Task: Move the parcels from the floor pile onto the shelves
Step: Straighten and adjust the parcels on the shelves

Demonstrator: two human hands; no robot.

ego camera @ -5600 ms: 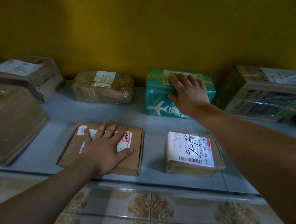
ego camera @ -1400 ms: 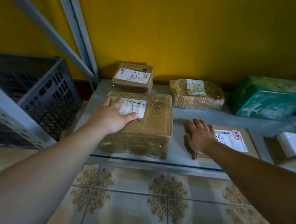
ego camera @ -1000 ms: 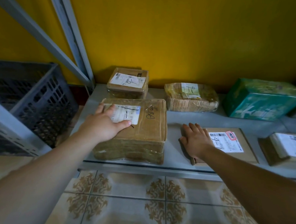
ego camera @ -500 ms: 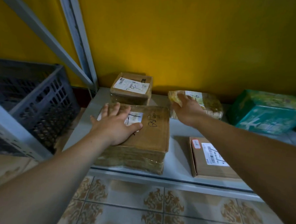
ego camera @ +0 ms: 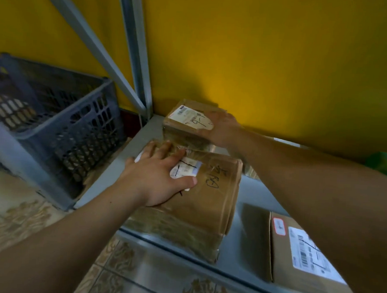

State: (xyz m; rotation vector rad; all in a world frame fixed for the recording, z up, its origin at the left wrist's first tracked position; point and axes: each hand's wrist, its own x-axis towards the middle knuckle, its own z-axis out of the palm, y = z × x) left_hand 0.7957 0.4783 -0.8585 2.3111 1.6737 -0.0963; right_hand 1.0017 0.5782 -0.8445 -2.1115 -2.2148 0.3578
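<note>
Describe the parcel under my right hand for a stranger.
Start at the grey shelf post against the yellow wall. At its foot, in the back corner of the shelf, sits a small brown box. It is smaller than the plastic-wrapped parcel in front.

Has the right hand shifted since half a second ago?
Yes: the right hand went left, toward the shelf post, and is now on the small back box.
</note>
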